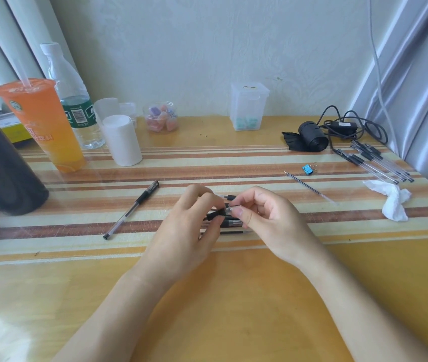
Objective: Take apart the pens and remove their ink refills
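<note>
My left hand (194,220) grips the black grip section of a pen (214,214) in the middle of the table. My right hand (267,218) pinches the clear tip piece of that pen (228,210) between thumb and forefinger. Under and between the hands lie a few more black pen parts (230,222) and a thin refill (233,232), partly hidden. A whole capped pen (132,209) lies to the left. One bare ink refill (309,188) lies to the right. Several clear pens or barrels (380,163) are piled at the far right.
On the left stand an orange drink cup (43,126), a water bottle (72,95), a white roll (121,139) and a dark bottle (1,163). At the back are a candy jar (160,117) and clear box (248,107). A blue binder clip (307,169), crumpled tissue (393,202), black roll (312,137) and cable (351,126) are on the right.
</note>
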